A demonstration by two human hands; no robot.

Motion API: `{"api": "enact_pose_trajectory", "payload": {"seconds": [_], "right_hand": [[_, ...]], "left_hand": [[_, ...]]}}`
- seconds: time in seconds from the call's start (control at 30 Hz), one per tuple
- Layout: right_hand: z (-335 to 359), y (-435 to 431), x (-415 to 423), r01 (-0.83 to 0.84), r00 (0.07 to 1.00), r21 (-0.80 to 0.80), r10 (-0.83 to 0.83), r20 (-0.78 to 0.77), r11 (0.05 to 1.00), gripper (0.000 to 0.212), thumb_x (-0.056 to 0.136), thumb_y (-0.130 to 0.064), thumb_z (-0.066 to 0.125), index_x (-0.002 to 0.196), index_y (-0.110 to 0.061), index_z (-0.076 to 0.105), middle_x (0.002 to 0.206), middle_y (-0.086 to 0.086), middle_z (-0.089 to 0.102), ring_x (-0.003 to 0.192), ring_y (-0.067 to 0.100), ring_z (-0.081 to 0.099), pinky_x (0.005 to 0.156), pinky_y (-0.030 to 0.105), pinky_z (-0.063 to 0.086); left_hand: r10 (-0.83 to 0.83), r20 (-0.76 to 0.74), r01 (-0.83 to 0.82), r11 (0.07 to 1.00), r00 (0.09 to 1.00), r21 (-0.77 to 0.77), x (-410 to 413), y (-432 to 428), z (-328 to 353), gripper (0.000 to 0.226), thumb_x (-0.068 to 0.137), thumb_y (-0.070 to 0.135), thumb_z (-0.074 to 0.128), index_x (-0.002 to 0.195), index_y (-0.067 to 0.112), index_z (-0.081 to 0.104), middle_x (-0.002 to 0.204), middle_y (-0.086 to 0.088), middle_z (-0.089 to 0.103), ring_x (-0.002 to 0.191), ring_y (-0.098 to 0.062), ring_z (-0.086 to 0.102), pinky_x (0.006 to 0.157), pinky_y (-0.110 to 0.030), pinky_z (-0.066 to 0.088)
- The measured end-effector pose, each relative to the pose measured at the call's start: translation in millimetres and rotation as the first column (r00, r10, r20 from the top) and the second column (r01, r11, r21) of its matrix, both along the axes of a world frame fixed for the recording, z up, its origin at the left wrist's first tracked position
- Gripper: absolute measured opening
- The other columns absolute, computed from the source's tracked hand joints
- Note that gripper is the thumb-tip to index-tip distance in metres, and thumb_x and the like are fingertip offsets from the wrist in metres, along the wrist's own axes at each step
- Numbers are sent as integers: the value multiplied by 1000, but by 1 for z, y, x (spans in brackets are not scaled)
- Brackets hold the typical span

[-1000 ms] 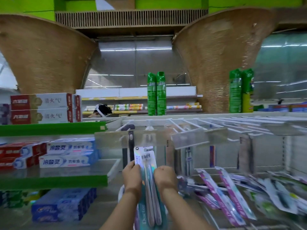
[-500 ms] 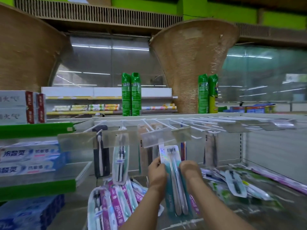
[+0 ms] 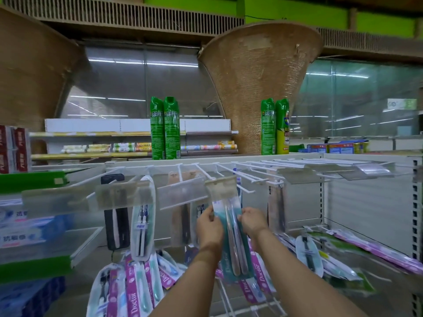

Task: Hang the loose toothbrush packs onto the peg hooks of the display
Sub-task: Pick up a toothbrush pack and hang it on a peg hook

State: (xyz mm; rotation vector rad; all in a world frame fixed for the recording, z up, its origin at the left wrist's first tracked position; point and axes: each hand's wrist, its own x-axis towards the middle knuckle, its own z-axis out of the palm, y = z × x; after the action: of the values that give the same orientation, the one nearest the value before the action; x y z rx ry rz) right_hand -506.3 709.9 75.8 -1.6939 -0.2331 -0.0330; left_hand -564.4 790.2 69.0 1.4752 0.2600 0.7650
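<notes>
A teal toothbrush pack with two brushes is held upright between both hands. My left hand pinches its left edge and my right hand pinches its right edge. The pack's top is raised behind the clear price tag at the end of a white peg hook; whether the hole is on the hook is hidden. Other packs hang from hooks to the left and right. Loose purple packs lie below.
Several bare white peg hooks stretch to the right under the shelf top. Loose packs are scattered on the lower right shelf. Toothpaste boxes fill green shelves on the left. Green spray cans stand on top of the display.
Both hands have lifted the teal pack higher, so its top now sits behind the hook's price tag. The camera has turned right and moved closer to the hooks.
</notes>
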Motion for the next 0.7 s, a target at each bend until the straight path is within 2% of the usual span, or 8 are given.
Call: {"api": "enact_pose_trajectory", "payload": {"seconds": [0.17,0.27,0.33,0.4,0.5,0.57,0.63,0.7], "right_hand": [[-3,-5,10,-68,998,27,68,-2,997,25,86,6,43,75,-7,62,65,8,56,55,15,46,47,24,36],[-3,-7,15,-109,994,46,110,-18,993,25,90,5,41,80,-7,61,69,8,55,56,14,44,48,22,36],[-4,-7,22,-119,992,53,120,-24,992,28,91,5,40,77,-9,59,67,7,52,55,13,42,49,23,35],[-4,-7,31,-106,994,53,107,-27,993,29,90,6,40,72,-9,59,64,7,51,55,15,41,50,25,36],[-6,-3,47,-52,998,54,54,-31,997,30,85,5,45,62,-10,58,65,11,55,61,22,47,59,32,40],[-5,0,57,-5,1000,72,7,-29,997,32,83,4,46,58,-12,58,58,8,53,55,21,45,54,28,37],[-3,2,65,18,1000,29,-18,-9,999,30,82,1,48,58,-14,57,58,7,52,57,23,48,56,30,40],[-3,4,73,44,999,-15,-44,13,999,28,84,-4,51,60,-16,58,64,8,57,69,28,57,67,37,50]], "left_hand": [[70,13,-71,997,997,41,17,-5,-2,38,92,-5,40,110,16,66,98,-7,70,87,-22,64,79,-34,54],[166,27,-168,980,986,106,27,-5,-3,38,93,-2,41,114,20,63,102,0,66,92,-17,61,85,-31,50],[197,12,-197,971,980,136,38,-2,-3,36,92,0,43,118,14,64,109,-3,68,98,-20,62,91,-35,51],[211,-11,-207,965,977,160,48,-1,-3,33,90,1,45,112,13,66,106,-4,70,93,-21,64,87,-35,53],[184,-19,-179,972,983,151,57,-1,0,33,88,-6,42,99,14,66,87,1,65,78,-18,58,70,-26,47],[135,-42,-129,983,990,130,63,-1,1,37,86,-8,39,81,22,60,79,-8,66,69,-23,57,63,-33,49],[121,-91,-111,988,988,110,74,3,-1,35,84,-5,40,72,23,56,85,-17,68,77,-33,63,73,-46,54],[113,-93,-108,993,989,57,84,9,-5,28,84,-1,42,76,19,60,87,-16,68,86,-35,65,80,-49,56]]}}
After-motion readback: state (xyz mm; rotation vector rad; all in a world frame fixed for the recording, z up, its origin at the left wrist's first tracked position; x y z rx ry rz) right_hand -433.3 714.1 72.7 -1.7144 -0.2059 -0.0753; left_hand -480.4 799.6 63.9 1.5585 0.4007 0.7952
